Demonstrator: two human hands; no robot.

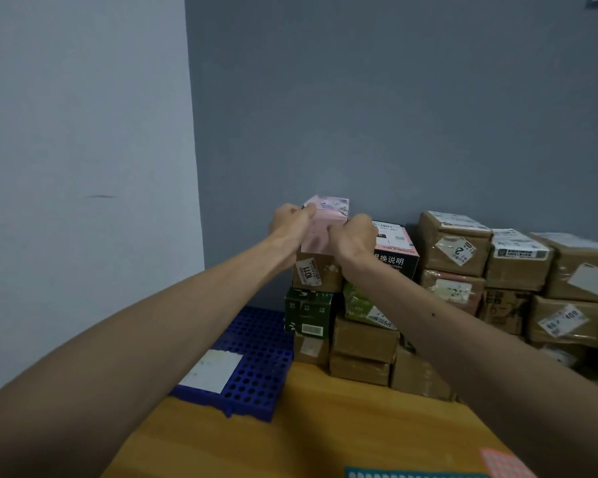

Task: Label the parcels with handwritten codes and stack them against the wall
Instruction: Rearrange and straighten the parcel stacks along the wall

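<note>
A pink parcel [325, 222] sits on top of the leftmost stack, against the grey wall. My left hand [292, 222] grips its left upper edge and my right hand [354, 238] grips its right side. Under it stands a brown box with a label reading 1011 [316, 274]. Below that come a dark green box [308, 313] and more brown boxes. A black and pink box [396, 251] stands just to the right of my right hand. Part of the pink parcel's front is hidden by my hands.
Several brown taped parcels [518, 270] with white labels are stacked along the wall to the right. A blue perforated pallet [256, 367] with a white sheet [211, 372] lies left of the stack. The wooden table [308, 429] is nearest me, with a pink sticker sheet [504, 464] at its lower right.
</note>
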